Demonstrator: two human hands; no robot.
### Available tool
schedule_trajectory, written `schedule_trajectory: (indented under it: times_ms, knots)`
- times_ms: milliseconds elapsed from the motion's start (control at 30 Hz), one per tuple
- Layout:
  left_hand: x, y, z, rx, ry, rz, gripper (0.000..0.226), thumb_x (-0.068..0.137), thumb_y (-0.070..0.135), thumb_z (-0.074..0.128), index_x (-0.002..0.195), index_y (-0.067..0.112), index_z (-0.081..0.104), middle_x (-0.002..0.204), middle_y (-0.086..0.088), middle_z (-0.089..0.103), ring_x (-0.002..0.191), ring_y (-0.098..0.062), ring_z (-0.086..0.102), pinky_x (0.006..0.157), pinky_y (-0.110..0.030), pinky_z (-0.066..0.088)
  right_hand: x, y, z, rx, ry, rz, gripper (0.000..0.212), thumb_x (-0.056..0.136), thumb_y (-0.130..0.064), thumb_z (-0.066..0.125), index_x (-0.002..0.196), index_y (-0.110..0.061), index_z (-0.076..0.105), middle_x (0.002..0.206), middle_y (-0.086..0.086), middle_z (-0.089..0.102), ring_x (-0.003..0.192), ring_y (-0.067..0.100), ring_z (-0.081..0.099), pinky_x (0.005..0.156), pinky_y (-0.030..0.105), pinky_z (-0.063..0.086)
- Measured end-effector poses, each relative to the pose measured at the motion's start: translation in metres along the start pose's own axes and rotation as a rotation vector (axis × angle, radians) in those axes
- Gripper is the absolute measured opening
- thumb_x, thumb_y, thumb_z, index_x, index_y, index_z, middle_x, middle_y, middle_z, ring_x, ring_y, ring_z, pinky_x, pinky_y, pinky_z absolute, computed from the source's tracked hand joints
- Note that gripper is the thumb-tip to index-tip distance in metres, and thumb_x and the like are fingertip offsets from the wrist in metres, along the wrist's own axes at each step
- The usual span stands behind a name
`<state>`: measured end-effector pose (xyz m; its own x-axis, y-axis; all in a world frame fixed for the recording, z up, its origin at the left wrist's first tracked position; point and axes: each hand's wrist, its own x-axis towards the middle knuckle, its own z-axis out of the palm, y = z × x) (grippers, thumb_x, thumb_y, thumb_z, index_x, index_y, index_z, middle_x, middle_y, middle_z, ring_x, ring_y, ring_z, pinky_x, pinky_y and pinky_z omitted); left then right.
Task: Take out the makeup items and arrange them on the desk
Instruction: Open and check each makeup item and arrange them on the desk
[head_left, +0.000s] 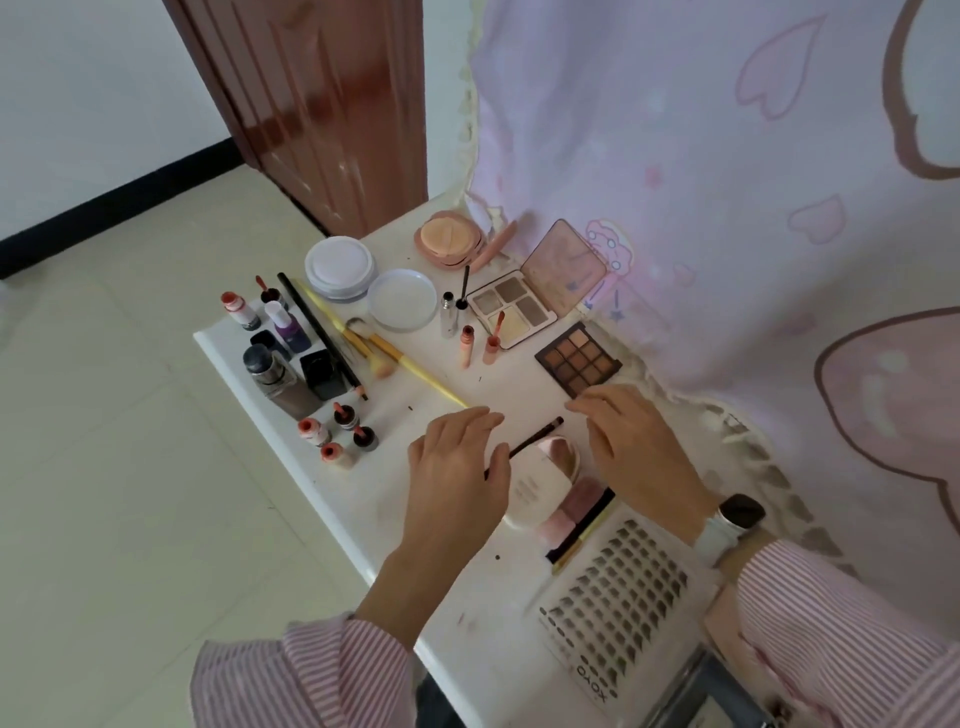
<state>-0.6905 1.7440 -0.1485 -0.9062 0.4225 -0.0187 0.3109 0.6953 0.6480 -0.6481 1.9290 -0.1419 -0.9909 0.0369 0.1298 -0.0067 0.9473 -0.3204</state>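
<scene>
Left hand (457, 467) pinched a thin dark brush (524, 446) over the white surface (358, 499), its tip angled above a pale compact (540, 488). Right hand (639, 447) hovered relaxed, grasping nothing, just beside the brown palette (577, 359); bottles, pencils and pans sat further back.

The near end of the dark brush (530, 441) is hidden under the left hand (457, 467); the lash tray (613, 597) is cut off below.
</scene>
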Motion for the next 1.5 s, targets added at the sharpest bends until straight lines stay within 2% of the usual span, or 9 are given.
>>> schedule_trajectory:
  times_ms: [100, 233, 367, 633, 767, 900, 1100, 1300, 1500]
  knots:
    - [-0.021, -0.017, -0.003, 0.043, 0.01, -0.062, 0.031, 0.089, 0.015, 0.055, 0.12, 0.013, 0.059, 0.123, -0.001, 0.058, 0.115, -0.02, 0.048, 0.094, -0.032, 0.034, 0.005, -0.004, 0.006, -0.009, -0.077, -0.046, 0.019, 0.074, 0.004, 0.069, 0.092, -0.004, 0.07, 0.093, 0.011, 0.065, 0.086, 0.03, 0.061, 0.066, 0.037, 0.05]
    - [-0.032, -0.028, 0.002, 0.068, -0.034, -0.134, 0.032, 0.088, 0.018, 0.059, 0.119, 0.01, 0.06, 0.117, -0.005, 0.056, 0.109, -0.023, 0.049, 0.088, -0.031, 0.035, 0.027, 0.011, 0.021, -0.007, -0.203, 0.048, 0.018, 0.088, -0.013, 0.057, 0.101, -0.014, 0.069, 0.106, 0.004, 0.057, 0.101, 0.019, 0.044, 0.079, 0.027, 0.035]
    - [-0.027, -0.03, 0.007, 0.083, -0.04, -0.139, 0.029, 0.088, 0.023, 0.06, 0.115, 0.012, 0.062, 0.111, -0.004, 0.054, 0.104, -0.021, 0.048, 0.087, -0.03, 0.036, 0.039, 0.024, 0.025, -0.017, -0.359, -0.001, 0.019, 0.089, -0.019, 0.053, 0.104, -0.023, 0.063, 0.1, -0.009, 0.046, 0.092, 0.005, 0.026, 0.085, 0.028, 0.035]
    - [-0.024, -0.027, 0.002, -0.016, 0.037, -0.165, 0.018, 0.093, 0.015, 0.051, 0.101, 0.006, 0.064, 0.1, -0.006, 0.061, 0.092, -0.022, 0.055, 0.081, -0.031, 0.04, 0.041, 0.011, 0.018, 0.009, -0.362, -0.055, 0.009, 0.091, -0.021, 0.05, 0.082, -0.024, 0.051, 0.092, -0.009, 0.049, 0.084, 0.004, 0.028, 0.078, 0.02, 0.038]
    - [-0.03, -0.027, -0.007, -0.176, 0.119, -0.234, 0.015, 0.092, 0.008, 0.049, 0.1, 0.003, 0.062, 0.096, -0.006, 0.063, 0.088, -0.022, 0.056, 0.08, -0.032, 0.044, 0.033, 0.001, 0.011, 0.034, -0.346, -0.079, 0.013, 0.093, -0.025, 0.049, 0.102, -0.022, 0.057, 0.098, -0.014, 0.047, 0.088, 0.001, 0.03, 0.07, 0.0, 0.031]
    - [-0.034, -0.027, -0.011, -0.263, 0.212, -0.273, 0.011, 0.093, 0.006, 0.049, 0.098, 0.004, 0.059, 0.088, -0.005, 0.063, 0.078, -0.023, 0.058, 0.071, -0.033, 0.046, 0.032, -0.014, 0.001, 0.35, -0.299, 0.139, 0.015, 0.092, -0.016, 0.051, 0.096, -0.013, 0.065, 0.079, -0.019, 0.054, 0.075, -0.005, 0.053, 0.065, -0.001, 0.035]
    - [-0.036, -0.028, -0.012, -0.102, 0.096, -0.128, 0.018, 0.095, 0.014, 0.045, 0.106, 0.007, 0.059, 0.096, -0.004, 0.063, 0.079, -0.025, 0.059, 0.07, -0.034, 0.047, 0.03, -0.039, -0.012, 0.917, -0.237, 0.453, 0.014, 0.089, -0.006, 0.053, 0.081, -0.011, 0.063, 0.061, -0.002, 0.057, 0.049, -0.003, 0.048, 0.05, 0.009, 0.042]
    - [-0.033, -0.015, -0.008, 0.002, -0.052, 0.016, 0.028, 0.099, 0.025, 0.036, 0.111, 0.012, 0.058, 0.096, -0.002, 0.059, 0.073, -0.023, 0.059, 0.063, -0.036, 0.049, 0.02, -0.06, -0.007, 0.818, -0.331, 0.353, 0.015, 0.089, -0.009, 0.054, 0.079, -0.019, 0.061, 0.062, -0.004, 0.057, 0.057, -0.002, 0.051, 0.06, 0.011, 0.045]
    - [-0.031, -0.019, -0.014, -0.058, -0.041, -0.003, 0.026, 0.098, 0.032, 0.037, 0.112, 0.021, 0.057, 0.067, 0.003, 0.057, 0.055, -0.017, 0.049, 0.055, -0.028, 0.04, 0.021, -0.065, -0.01, 0.813, -0.264, 0.306, 0.024, 0.09, -0.005, 0.051, 0.076, -0.023, 0.06, 0.062, -0.004, 0.055, 0.055, -0.004, 0.049, 0.059, 0.008, 0.041]
